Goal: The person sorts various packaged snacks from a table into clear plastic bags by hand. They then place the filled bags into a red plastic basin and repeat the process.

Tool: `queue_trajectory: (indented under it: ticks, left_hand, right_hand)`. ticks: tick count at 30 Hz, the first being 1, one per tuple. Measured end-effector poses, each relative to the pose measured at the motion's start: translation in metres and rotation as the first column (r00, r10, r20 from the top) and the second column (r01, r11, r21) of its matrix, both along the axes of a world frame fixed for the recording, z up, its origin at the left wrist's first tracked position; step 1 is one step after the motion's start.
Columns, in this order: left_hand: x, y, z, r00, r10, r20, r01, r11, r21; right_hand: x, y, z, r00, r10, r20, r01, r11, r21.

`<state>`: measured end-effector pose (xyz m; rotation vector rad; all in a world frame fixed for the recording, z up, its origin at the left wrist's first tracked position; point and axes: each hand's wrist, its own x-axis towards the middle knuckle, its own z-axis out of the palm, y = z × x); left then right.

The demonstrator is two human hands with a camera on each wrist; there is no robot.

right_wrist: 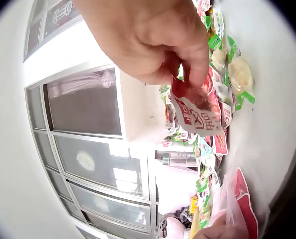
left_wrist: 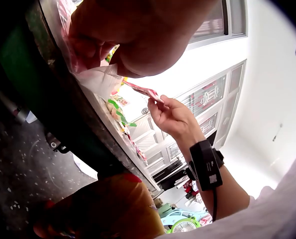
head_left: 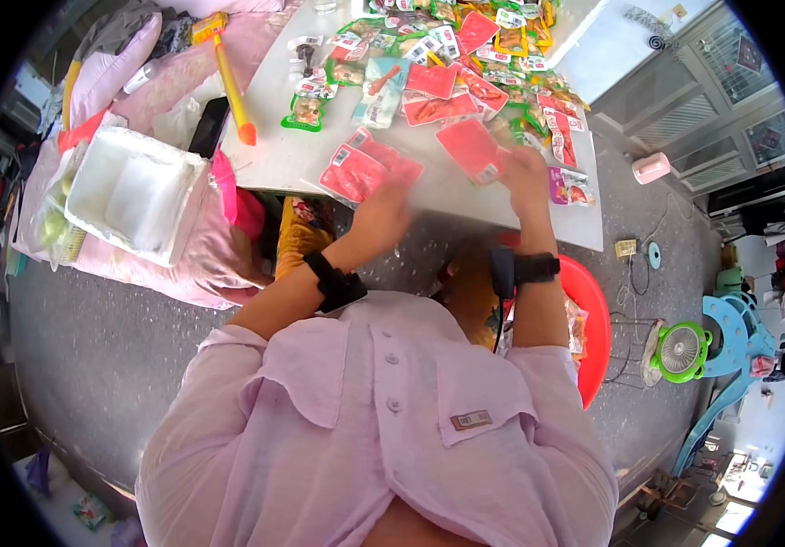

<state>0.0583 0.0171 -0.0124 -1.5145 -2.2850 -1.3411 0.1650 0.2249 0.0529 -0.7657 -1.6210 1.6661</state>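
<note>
Red packet [head_left: 468, 150] pinched in R hand [head_left: 527, 182] over white table [head_left: 274, 150]; L hand [head_left: 379, 221] grips other red pkts [head_left: 353, 173] at near edge. Grey floor [head_left: 92, 356]; snack pkts [head_left: 522, 96] crowd far side; bedding [head_left: 123, 272] w/ white box [head_left: 157, 151] left, tub [head_left: 600, 314] right.

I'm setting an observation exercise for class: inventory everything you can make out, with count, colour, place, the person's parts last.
single packet: one, red, in right hand
overlapping packets: two, red, at left hand
heaped packets: many, mixed colours, far tabletop
table: one, white, in front
bedding: count unclear, pink, left
box: one, white, on bedding
phone-like object: one, black, beside box
stick: one, yellow, table's left edge
basin: one, red, right floor
fan: one, green, right floor
cylinder: one, pink, right floor
panelled doorway: one, pale, far right
shirt: one, lilac, worn
wrist cameras: two, black, strapped on
left hand, right hand: two, bare, table's near edge
</note>
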Motion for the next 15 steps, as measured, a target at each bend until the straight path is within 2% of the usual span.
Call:
queue_trajectory:
  ticks: [4,7,8,12,15]
  left_hand:
    - [0.0,0.0,0.005,0.998,-0.001,0.059,-0.003,0.998,0.057]
    - [0.002,-0.002,0.014,0.993,-0.019,0.115,0.014,0.999,0.044]
    - [0.003,-0.003,0.02,0.99,-0.014,0.143,0.01,1.0,0.023]
    - [0.004,-0.004,0.028,0.975,-0.008,0.223,0.03,0.995,-0.095]
    - [0.003,-0.003,0.021,0.991,0.001,0.133,0.005,0.999,-0.05]
  right_hand:
    - [0.047,-0.012,0.001,0.999,0.038,-0.027,-0.041,0.991,-0.129]
    - [0.072,-0.015,-0.01,0.982,0.176,-0.071,-0.188,0.957,-0.22]
    - [0.076,-0.016,-0.011,0.979,0.193,0.059,-0.178,0.964,-0.197]
    - [0.072,-0.029,-0.014,0.966,0.26,0.017,-0.243,0.923,-0.297]
    - [0.059,-0.033,-0.015,0.951,0.309,0.024,-0.281,0.892,-0.355]
